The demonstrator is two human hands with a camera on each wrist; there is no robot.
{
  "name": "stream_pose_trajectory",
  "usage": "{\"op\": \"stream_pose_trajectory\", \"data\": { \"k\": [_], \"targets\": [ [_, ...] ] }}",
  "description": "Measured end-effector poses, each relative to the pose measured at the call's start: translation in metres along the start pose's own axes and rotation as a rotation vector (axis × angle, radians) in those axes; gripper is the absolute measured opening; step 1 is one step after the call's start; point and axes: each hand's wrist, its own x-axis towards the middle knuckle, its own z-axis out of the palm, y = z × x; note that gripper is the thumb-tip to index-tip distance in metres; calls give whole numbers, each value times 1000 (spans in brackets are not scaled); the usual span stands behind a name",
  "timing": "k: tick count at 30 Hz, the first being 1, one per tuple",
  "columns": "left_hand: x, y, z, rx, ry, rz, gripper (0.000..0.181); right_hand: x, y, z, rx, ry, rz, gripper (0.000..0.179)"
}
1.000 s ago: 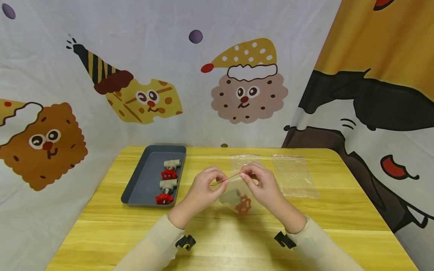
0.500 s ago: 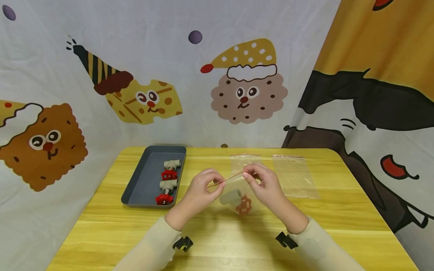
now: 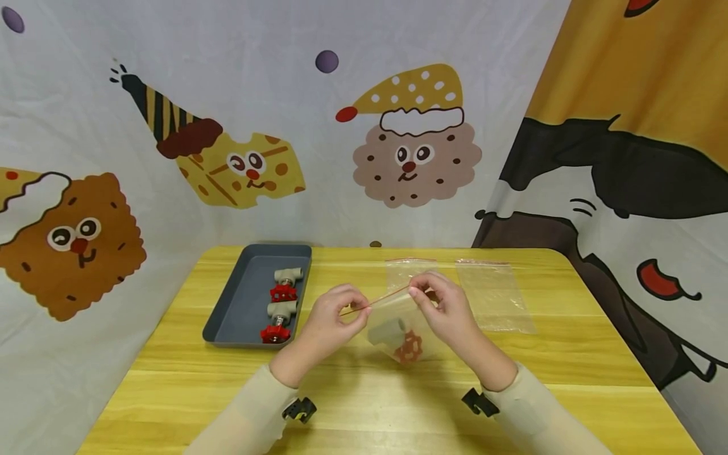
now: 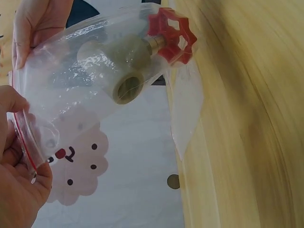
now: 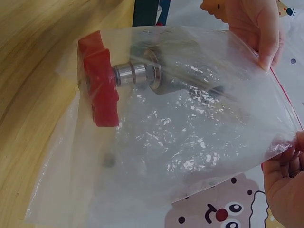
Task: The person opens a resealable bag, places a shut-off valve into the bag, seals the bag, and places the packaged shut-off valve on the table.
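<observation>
A clear zip-lock bag [image 3: 389,304] with a red seal strip hangs between both hands above the table. Inside it lies a valve [image 4: 135,52] with a grey tee-shaped plastic body, a metal stem and a red handwheel [image 5: 99,83]. My left hand [image 3: 335,317] pinches the seal strip near its left end, thumb against fingers. At the other end of the strip, my right hand [image 3: 445,306] pinches the bag's top corner. The strip runs taut and slanted between them, higher at the right. Through the plastic, the valve rests at the bag's bottom, handwheel toward the table.
A dark grey tray [image 3: 236,309] at the left holds two more valves, a rear one [image 3: 285,284] and a front one [image 3: 279,321], both red-wheeled. Behind the hands lies a flat zip-lock bag [image 3: 405,268], with another bag [image 3: 493,297] to its right. A printed curtain [image 3: 330,221] hangs behind the table.
My left hand has slid left along the seal strip, so more strip shows between the hands. The right hand has shifted slightly right. The bag with the valve stays hanging.
</observation>
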Motion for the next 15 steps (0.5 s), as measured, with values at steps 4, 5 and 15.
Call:
{"op": "stream_pose_trajectory", "data": {
  "k": [4, 5, 15],
  "targets": [
    [-2, -3, -2, 3, -6, 4, 4, 0, 1, -1, 19, 5, 1, 3],
    [-3, -3, -3, 4, -6, 1, 4, 1, 1, -1, 21, 6, 3, 3],
    [-7, -8, -8, 17, -2, -10, 6, 3, 3, -5, 83, 34, 13, 5]
  ]
}}
